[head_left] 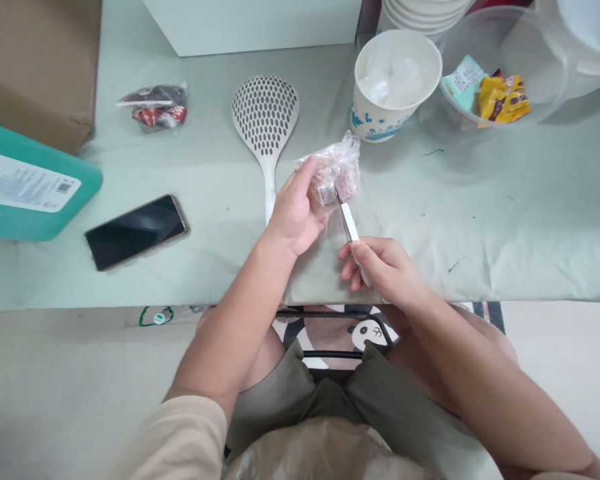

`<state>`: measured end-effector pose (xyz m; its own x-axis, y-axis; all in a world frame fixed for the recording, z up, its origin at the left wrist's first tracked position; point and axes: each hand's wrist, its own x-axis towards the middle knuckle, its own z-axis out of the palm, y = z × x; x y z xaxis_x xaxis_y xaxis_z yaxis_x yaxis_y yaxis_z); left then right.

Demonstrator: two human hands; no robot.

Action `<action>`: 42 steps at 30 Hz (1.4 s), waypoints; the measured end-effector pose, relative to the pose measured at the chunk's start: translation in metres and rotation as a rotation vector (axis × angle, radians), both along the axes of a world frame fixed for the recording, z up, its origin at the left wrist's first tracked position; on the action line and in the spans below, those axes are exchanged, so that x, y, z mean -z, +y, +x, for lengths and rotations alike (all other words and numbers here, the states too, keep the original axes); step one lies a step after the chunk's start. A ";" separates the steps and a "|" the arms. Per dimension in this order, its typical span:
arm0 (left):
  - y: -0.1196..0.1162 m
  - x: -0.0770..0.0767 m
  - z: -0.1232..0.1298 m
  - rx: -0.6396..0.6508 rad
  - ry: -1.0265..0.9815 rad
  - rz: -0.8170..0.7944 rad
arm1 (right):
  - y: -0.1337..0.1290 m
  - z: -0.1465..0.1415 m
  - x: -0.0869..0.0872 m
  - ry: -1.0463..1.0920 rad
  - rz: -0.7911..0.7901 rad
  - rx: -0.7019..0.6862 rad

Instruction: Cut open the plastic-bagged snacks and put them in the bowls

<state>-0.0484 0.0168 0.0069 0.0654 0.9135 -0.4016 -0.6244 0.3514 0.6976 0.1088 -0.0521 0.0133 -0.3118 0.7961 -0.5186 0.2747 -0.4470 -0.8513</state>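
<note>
My left hand [299, 208] is closed around a crinkled clear plastic packet [347, 167], which has pinkish contents and a small pale label. A slim white-handled tool [350, 223] with a thin, dark metal tip is pinched in my right hand [380, 265]. Its tip touches or overlaps the packet near the label; whether it pierces the plastic I cannot tell. Just left of my left hand lies a white slotted skimmer [265, 117], the lower end of its handle hidden by my wrist. Behind the packet stands a patterned paper cup [377, 123] with clear plastic inside.
A phone [137, 232], a green jug [40, 217] and a cardboard box [35, 60] are on the left. Farther back lie a small bag with red and dark contents [160, 110] and a white box [265, 27]. A clear bowl [455, 113] at right holds wrappers, beside stacked cups [425, 13].
</note>
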 end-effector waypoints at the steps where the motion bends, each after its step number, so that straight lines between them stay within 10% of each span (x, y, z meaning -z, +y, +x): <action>1: 0.001 -0.001 -0.001 -0.018 0.002 -0.015 | 0.000 0.000 0.000 -0.001 0.011 -0.013; 12: 0.011 -0.018 -0.027 -0.168 0.018 0.007 | -0.004 0.004 0.001 -0.058 0.119 -0.192; 18: 0.016 -0.017 -0.044 -0.237 0.048 0.040 | 0.009 0.026 0.008 -0.401 0.635 -0.032; 29: -0.001 0.001 -0.017 0.125 0.120 0.017 | 0.041 0.077 0.029 -1.029 0.717 0.242; 35: -0.014 -0.001 0.005 0.392 0.122 0.039 | 0.023 0.039 0.023 -0.557 1.156 0.194; 42: -0.016 -0.005 0.005 0.404 0.134 0.017 | 0.020 0.015 0.023 -0.381 0.958 0.255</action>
<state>-0.0431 0.0004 0.0119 0.3676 0.8319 -0.4157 -0.3425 0.5366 0.7712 0.1241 -0.0323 -0.0096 -0.0272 0.9430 0.3317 0.5906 0.2829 -0.7558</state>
